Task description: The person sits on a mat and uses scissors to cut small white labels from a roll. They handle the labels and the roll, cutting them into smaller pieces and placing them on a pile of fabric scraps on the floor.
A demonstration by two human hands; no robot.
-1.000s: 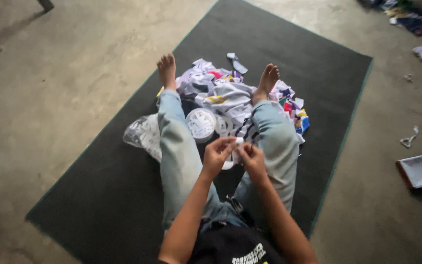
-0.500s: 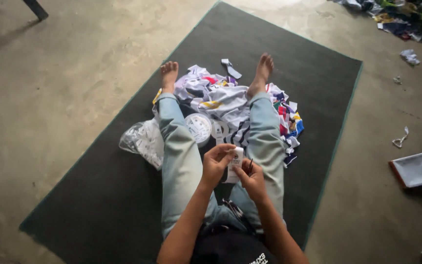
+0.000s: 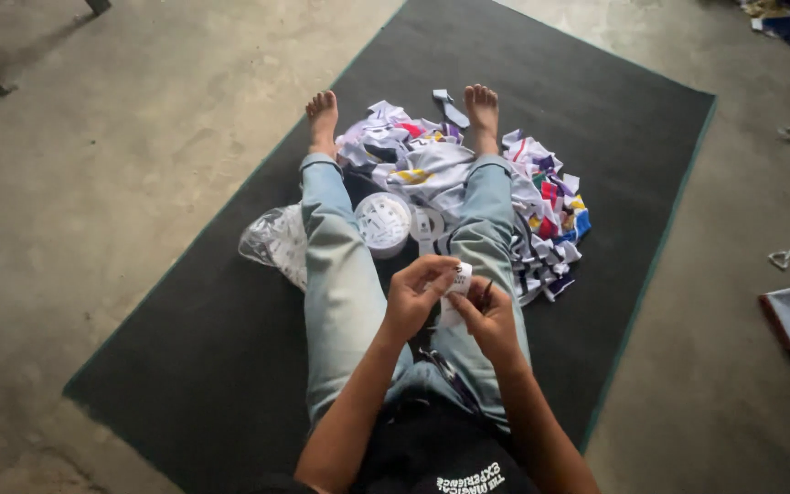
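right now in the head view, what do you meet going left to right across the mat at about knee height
clear plastic bag → person's left leg in light jeans → round white tub → right leg → heap of white and coloured cloth scraps → bare mat edge → concrete floor

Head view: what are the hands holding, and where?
Left hand pinches a small white label by its top edge; right hand holds its lower part.

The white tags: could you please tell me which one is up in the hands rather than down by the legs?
The small white tag, pinched between the left hand and right hand; the others lie in the round tub.
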